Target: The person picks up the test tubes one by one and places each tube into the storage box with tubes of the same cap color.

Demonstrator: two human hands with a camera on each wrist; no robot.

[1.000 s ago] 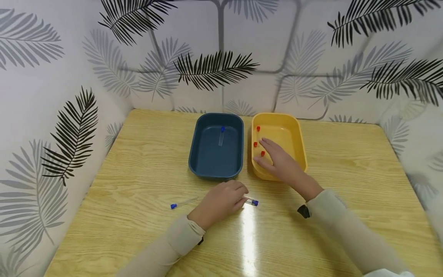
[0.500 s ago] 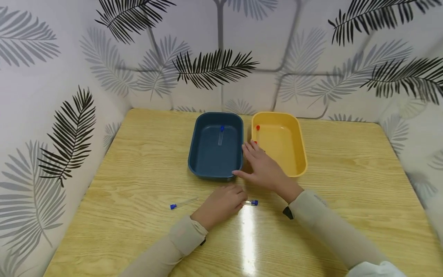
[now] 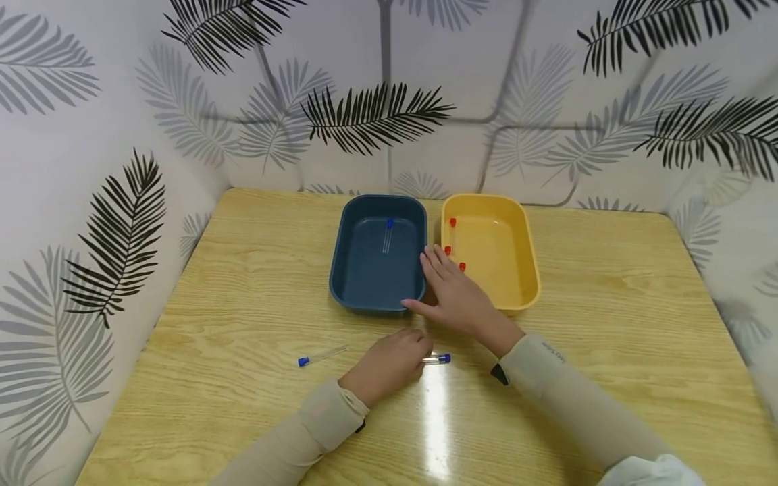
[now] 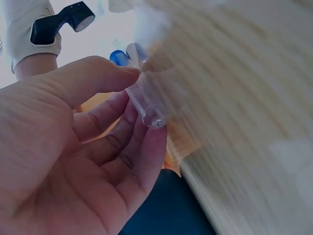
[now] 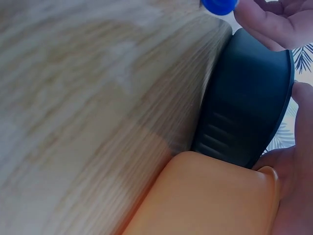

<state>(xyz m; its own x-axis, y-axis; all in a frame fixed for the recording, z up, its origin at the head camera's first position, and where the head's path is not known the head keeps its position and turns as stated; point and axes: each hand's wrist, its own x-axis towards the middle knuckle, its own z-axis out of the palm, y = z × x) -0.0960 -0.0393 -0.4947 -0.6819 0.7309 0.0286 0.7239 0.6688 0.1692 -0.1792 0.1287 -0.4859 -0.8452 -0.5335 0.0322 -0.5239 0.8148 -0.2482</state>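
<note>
My left hand (image 3: 392, 364) pinches a clear test tube (image 3: 431, 360) with a blue cap, low over the table in front of the blue bin. In the left wrist view, the thumb and fingers press on the sides of the tube (image 4: 146, 105). My right hand (image 3: 458, 293) rests at the near right corner of the dark blue bin (image 3: 348, 297), fingers fairly straight along its side rim and thumb at the front rim. Another blue-capped tube (image 3: 322, 356) lies on the table, left of my left hand. Inside the blue bin is one blue-capped tube (image 3: 387, 237).
Right beside the blue bin stands a yellow bin (image 3: 531, 270). Several red caps (image 3: 452, 223) show along its left side, with my right hand partly covering that area. The wooden table (image 3: 243, 270) meets a leaf-patterned wall (image 3: 389, 61) behind the bins.
My right hand has moved left from above the yellow bin to the blue bin's corner and stayed there. My left hand has shifted slightly toward me with the tube.
</note>
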